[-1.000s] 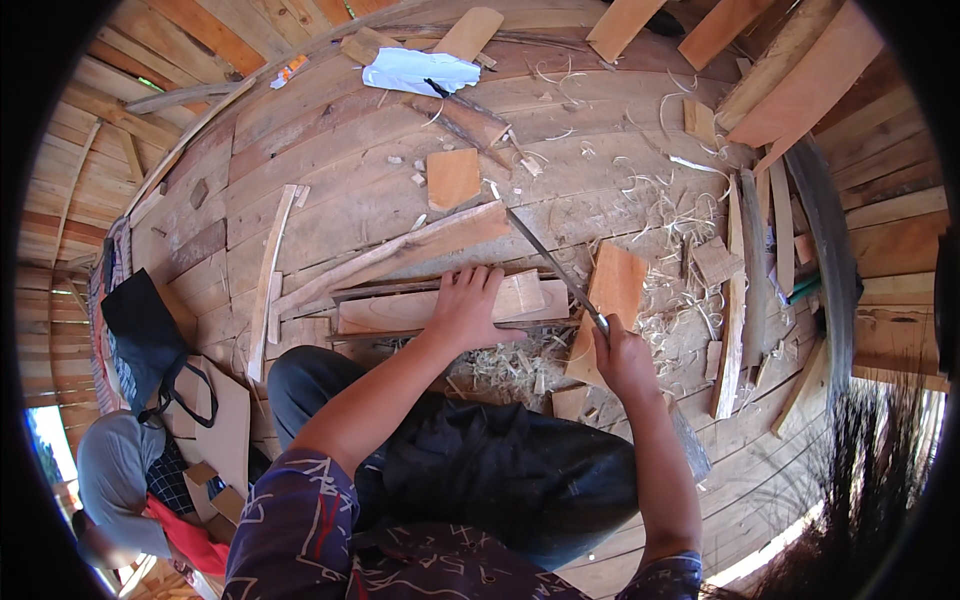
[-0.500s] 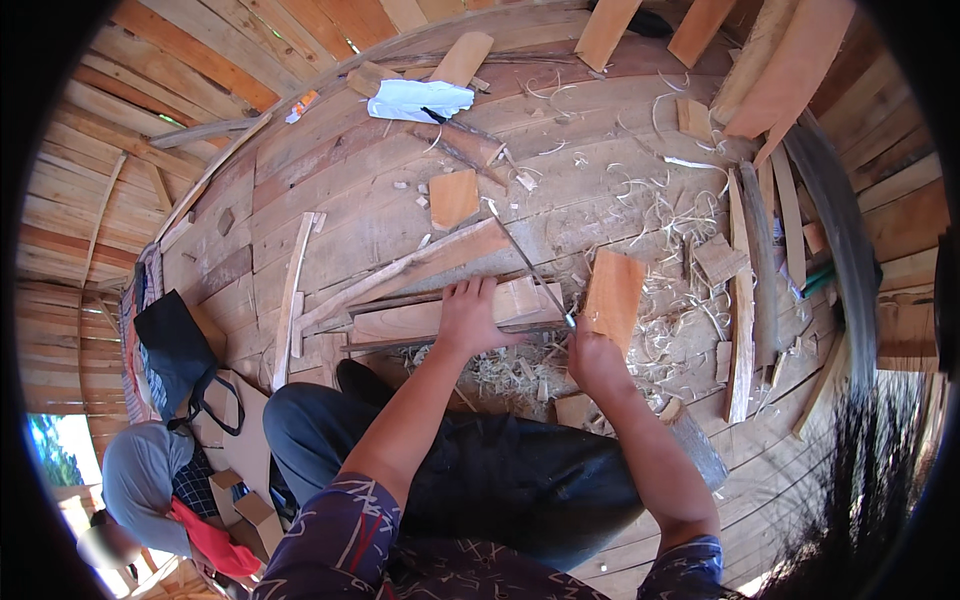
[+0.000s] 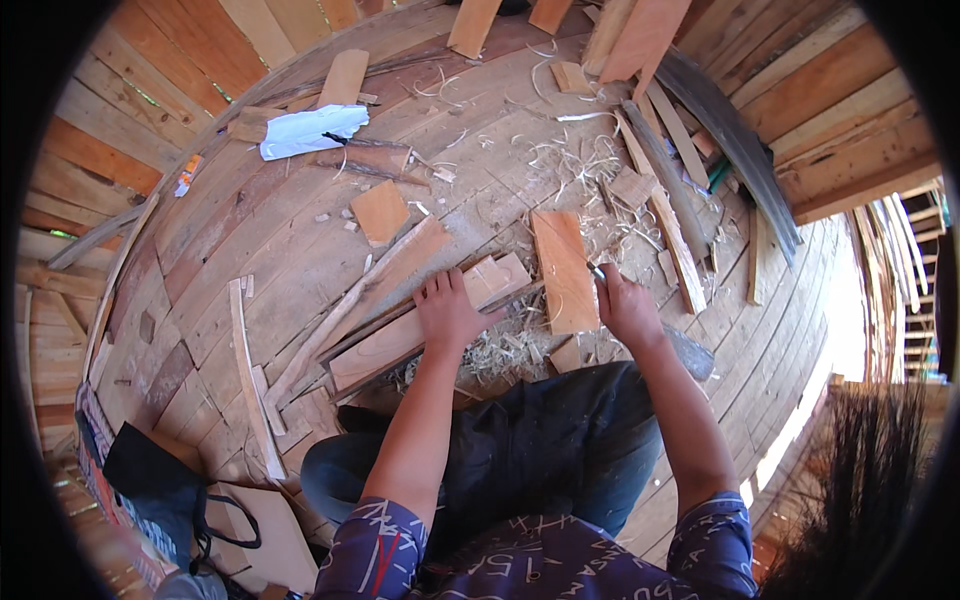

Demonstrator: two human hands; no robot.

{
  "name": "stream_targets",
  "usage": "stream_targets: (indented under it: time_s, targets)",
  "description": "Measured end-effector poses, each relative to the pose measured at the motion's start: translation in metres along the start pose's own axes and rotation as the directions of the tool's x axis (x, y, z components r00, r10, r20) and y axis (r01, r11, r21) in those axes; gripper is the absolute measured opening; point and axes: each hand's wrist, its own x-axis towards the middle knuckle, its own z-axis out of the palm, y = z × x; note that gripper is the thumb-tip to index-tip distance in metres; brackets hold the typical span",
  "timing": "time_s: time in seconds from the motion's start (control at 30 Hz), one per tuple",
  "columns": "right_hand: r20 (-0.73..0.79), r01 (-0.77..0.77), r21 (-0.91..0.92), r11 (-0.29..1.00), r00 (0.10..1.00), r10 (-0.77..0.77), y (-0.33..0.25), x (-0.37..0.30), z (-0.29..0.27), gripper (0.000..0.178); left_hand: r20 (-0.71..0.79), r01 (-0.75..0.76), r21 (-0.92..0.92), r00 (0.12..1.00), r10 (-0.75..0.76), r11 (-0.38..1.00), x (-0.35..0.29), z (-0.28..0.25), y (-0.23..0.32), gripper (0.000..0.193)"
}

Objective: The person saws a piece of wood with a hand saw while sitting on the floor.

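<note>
My left hand (image 3: 449,312) lies across a pale wooden block (image 3: 375,350), fingers over its far edge and thumb stretched along the near side. A notch is cut into the block's top near its right end. In my closed right hand (image 3: 628,308) is a slim hand tool (image 3: 597,271) with a shiny metal collar. Its handle is hidden in my fist, and its long blade does not show clearly. Just left of that fist a flat orange-brown board (image 3: 565,270) lies on the floor, apart from the block.
Curly shavings (image 3: 585,165) litter the plank floor (image 3: 480,205). Long strips (image 3: 660,235) lie at right, near a dark beam (image 3: 735,140). A white sheet (image 3: 315,132) and a small square board (image 3: 380,212) lie farther off. A black bag (image 3: 150,480) stands at lower left.
My right hand has moved right with the tool, away from the block, to the far side of the orange-brown board. My left hand stays on the block. The view has turned.
</note>
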Motion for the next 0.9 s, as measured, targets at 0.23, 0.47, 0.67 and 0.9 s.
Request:
stream_targets:
  time_s: [0.23, 0.47, 0.67, 0.9]
  targets:
    - [0.066, -0.071, -0.09, 0.993, 0.995, 0.077, -0.048, -0.043, -0.054, 0.019, -0.055, -0.063, -0.11, 0.997, 0.057, 0.992, 0.006, -0.012, -0.006, 0.093]
    - [0.066, -0.268, 0.017, 0.963, 0.962, 0.267, -0.008, -0.047, -0.032, 0.023, -0.201, -0.185, -0.256, 0.97, 0.135, 0.949, 0.026, -0.035, 0.023, 0.088]
    - [-0.072, -0.264, 0.315, 0.912, 0.951, 0.3, 0.051, -0.059, -0.01, 0.022, 0.0, -0.295, -0.138, 0.955, 0.297, 0.946, 0.035, -0.01, 0.072, 0.096]
    - [0.076, -0.318, 0.32, 0.893, 0.948, 0.31, 0.098, -0.103, 0.03, 0.021, 0.06, -0.2, -0.016, 0.978, 0.201, 0.98, 0.04, 0.011, 0.125, 0.096]
